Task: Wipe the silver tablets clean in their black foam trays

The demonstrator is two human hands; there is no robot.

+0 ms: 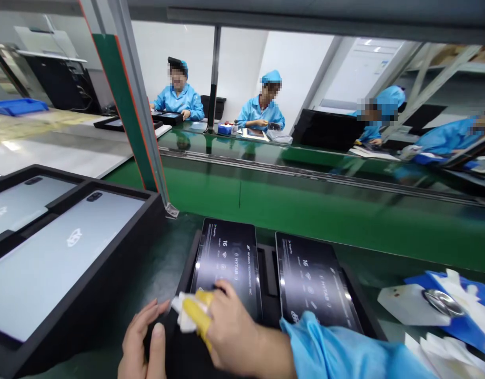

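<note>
While the right hand [230,331] pressed down at the near end of the left tablet [227,268], its fingers [197,316], two of them in yellow cots, were curled shut around a small white wipe [182,311], which touched the dark screen. Just beside it, the left hand [141,342] lay with fingers loosely open and holding nothing, its fingertips resting against the near left edge of the black tray [267,276] that carried the tablet. That tablet lay flat and face up, its long axis running away from the person toward the green conveyor [325,210], with the printed film text turned sideways. A second tablet [315,281] lay parallel just to its right in the same tray, partly covered at its near end by the blue sleeve [345,352]. To the left on the table stood a larger black tray [108,273] holding two grey tablets back up. At the right lay a blue holder [471,321] with white wipes and a metal-rimmed item. Across the conveyor, people in blue coats sat at work.
</note>
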